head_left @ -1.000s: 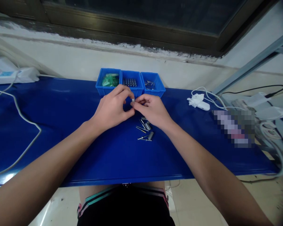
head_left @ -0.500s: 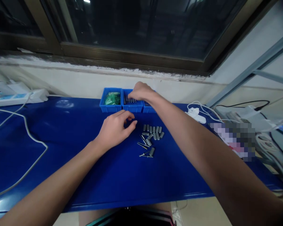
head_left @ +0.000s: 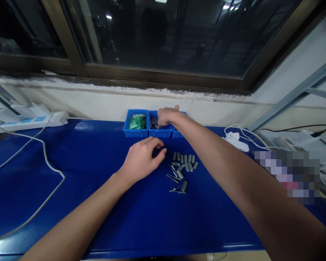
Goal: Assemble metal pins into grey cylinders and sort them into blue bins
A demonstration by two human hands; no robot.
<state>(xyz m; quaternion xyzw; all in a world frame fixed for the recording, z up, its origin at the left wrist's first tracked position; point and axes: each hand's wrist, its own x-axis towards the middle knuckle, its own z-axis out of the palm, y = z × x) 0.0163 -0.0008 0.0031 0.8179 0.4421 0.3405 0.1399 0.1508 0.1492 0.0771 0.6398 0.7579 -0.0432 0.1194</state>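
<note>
My right hand (head_left: pixel 167 116) reaches down into the middle blue bin (head_left: pixel 160 133), over dark metal cylinders lined up inside. Its fingers are bent together, and whatever they grip is hidden. My left hand (head_left: pixel 144 157) hovers over or rests on the table in front of the bins, fingers curled, with a gap between thumb and forefinger and nothing held. To its right lie several short grey metal cylinders (head_left: pixel 185 158), partly in rows. Several thin blind rivets (head_left: pixel 174 178) are scattered just nearer to me, with one more cylinder (head_left: pixel 184 186) beside them.
The left blue bin (head_left: pixel 126 131) contains green plastic-wrapped pieces. A third bin (head_left: pixel 177 135) is mostly behind my right wrist. On the blue table (head_left: pixel 141 221), a white cable (head_left: pixel 45 152) and power strip (head_left: pixel 29 125) lie left; a white plug with cord (head_left: pixel 236 140) lies right.
The view has shifted, so the table contents appear lower and farther right. My right hand has moved slightly within the middle bin, toward its right side. My left hand keeps its pose.
</note>
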